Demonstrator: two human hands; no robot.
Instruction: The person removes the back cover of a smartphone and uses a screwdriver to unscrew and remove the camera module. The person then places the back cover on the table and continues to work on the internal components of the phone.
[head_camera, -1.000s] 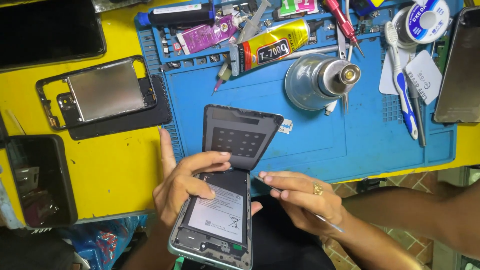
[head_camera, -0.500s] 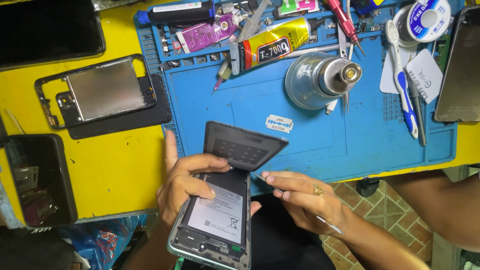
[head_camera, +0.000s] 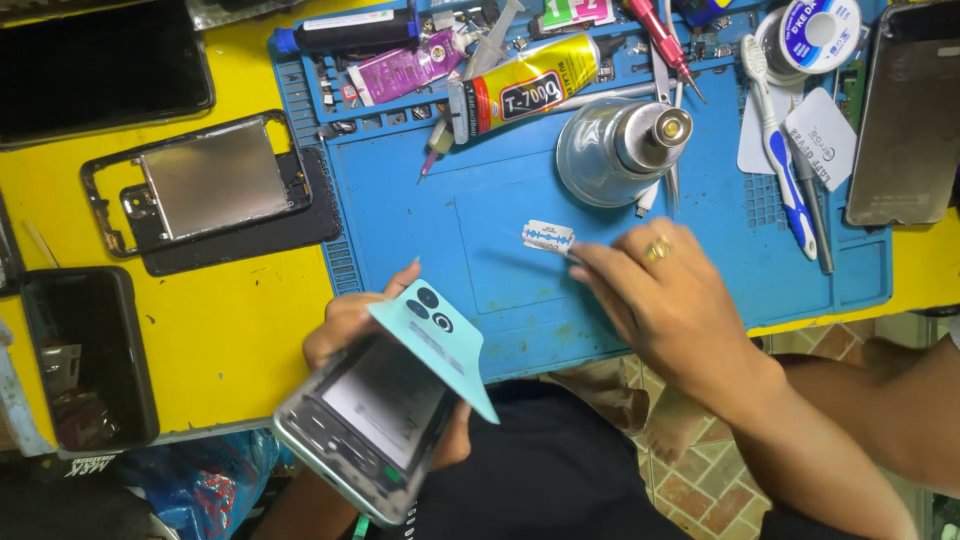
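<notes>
Since the earlier frame, the right hand (head_camera: 672, 300) had left the phone (head_camera: 370, 425) and reached the razor blade (head_camera: 548, 236) on the blue mat (head_camera: 480, 240), fingers closing there. Left hand (head_camera: 345, 330) clamped phone and its freed mint back cover (head_camera: 440, 335); inner work seemingly remained.

Bright, even light falls from overhead, and the colours are strong. The metal dispenser bottle (head_camera: 622, 145) at 1 o'clock carries glare on its dome. The opened phone (head_camera: 365, 425) at 7 o'clock is smeared by motion blur. Shadows stay short and soft. The lower edge is dim.
</notes>
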